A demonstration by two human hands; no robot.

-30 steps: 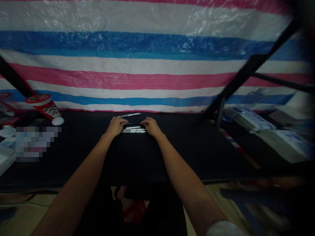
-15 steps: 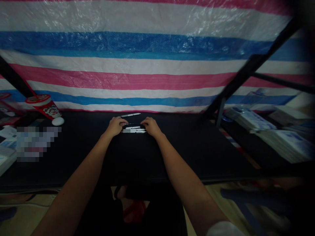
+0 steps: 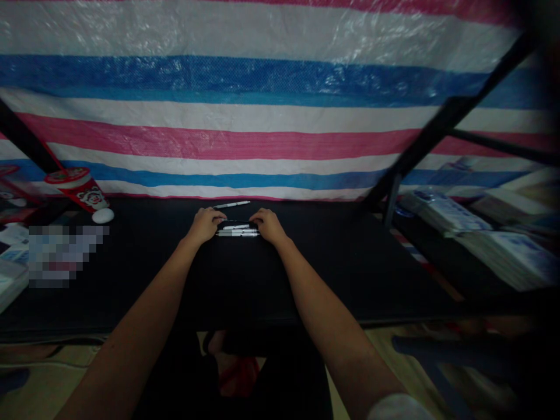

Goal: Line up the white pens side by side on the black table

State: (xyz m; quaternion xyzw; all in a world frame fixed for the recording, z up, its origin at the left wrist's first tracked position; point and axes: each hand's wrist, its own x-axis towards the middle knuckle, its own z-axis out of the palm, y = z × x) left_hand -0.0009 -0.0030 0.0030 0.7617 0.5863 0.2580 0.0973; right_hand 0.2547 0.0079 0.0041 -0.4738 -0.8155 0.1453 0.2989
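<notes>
My left hand and my right hand rest on the black table, facing each other, fingers curled and thumbs inward. Between their fingertips runs a thin dark pen, pinched at its two ends; it is hard to make out against the black surface. Just nearer to me lie several white and silver pens, side by side and roughly level, their ends close to my hands. Beyond my left hand another white pen lies slightly slanted on its own.
A red cup with a straw and a white egg-shaped object stand at the left. Paper stacks lie beyond the black frame on the right. A striped plastic sheet hangs behind the black table.
</notes>
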